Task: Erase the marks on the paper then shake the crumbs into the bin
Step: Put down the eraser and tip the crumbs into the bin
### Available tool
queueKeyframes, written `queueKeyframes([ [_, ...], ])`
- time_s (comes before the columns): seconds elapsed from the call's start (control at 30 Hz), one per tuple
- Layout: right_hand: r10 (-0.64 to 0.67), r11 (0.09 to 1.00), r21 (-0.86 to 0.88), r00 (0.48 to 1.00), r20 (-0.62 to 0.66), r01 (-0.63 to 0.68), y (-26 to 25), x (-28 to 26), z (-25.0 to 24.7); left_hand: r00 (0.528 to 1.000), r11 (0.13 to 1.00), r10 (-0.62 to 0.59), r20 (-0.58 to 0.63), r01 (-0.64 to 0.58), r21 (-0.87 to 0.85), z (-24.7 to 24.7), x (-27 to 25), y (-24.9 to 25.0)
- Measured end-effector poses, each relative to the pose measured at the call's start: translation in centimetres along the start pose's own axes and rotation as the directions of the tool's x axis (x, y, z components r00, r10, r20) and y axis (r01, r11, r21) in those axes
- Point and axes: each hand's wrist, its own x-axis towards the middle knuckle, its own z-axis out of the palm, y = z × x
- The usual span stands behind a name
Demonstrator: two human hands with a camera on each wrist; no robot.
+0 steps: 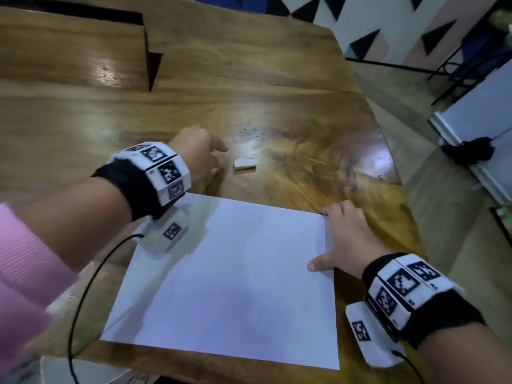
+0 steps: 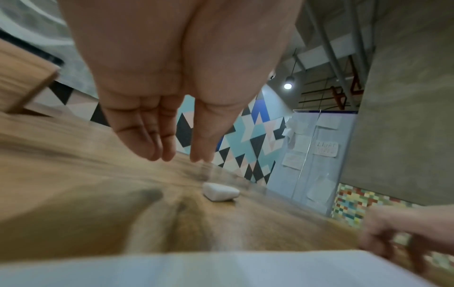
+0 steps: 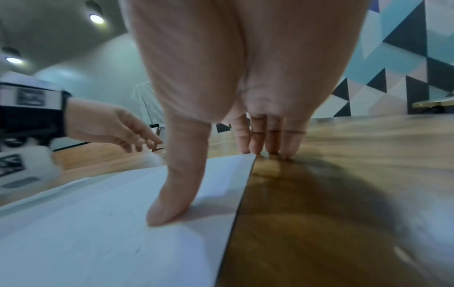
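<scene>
A white sheet of paper (image 1: 235,273) (image 2: 172,271) (image 3: 86,233) lies flat near the front of the wooden table (image 1: 277,92); I can make out only a few faint specks on it. A small white eraser (image 1: 244,163) (image 2: 220,191) lies on the wood just beyond the sheet's far edge. My left hand (image 1: 214,159) (image 2: 176,157) hovers just left of the eraser with straight fingers, holding nothing. My right hand (image 1: 324,236) (image 3: 216,184) rests at the sheet's far right corner, thumb (image 3: 169,203) pressed on the paper, fingertips (image 3: 267,147) on the wood.
Dark specks (image 1: 255,134) are scattered on the wood beyond the eraser. The table edge (image 1: 388,151) drops to the floor on the right, where a black object (image 1: 468,149) and a white panel (image 1: 484,120) stand. A pale rounded thing (image 1: 69,370) shows under the near left edge.
</scene>
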Motion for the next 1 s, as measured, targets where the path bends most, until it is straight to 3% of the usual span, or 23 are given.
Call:
queueKeyframes([
  [0.27,0.05,0.999,-0.004,0.997,0.055,-0.049,-0.8,-0.2,-0.3,0.992,0.994,-0.105,0.071,0.104,0.018,0.7,-11.8,-5.9],
  [0.4,0.076,0.997,-0.013,0.993,0.092,-0.075,-1.4,0.0,0.0,0.993,0.993,-0.097,0.071,0.093,0.066,2.2,-14.5,-7.1],
  [0.6,0.041,0.959,0.279,0.998,0.041,-0.051,-1.2,-0.1,-0.3,0.995,0.996,-0.087,0.045,0.085,0.036,2.9,-15.3,-7.7],
  [0.93,-0.122,0.794,0.607,0.969,0.215,-0.035,0.6,1.8,-1.1,0.972,0.938,-0.231,0.046,0.235,-0.255,0.7,-17.9,-8.7],
  [1.0,-0.146,0.76,0.648,0.958,0.247,-0.051,0.5,2.2,-1.1,0.976,0.916,-0.217,0.027,0.213,-0.339,0.7,-19.1,-8.7],
])
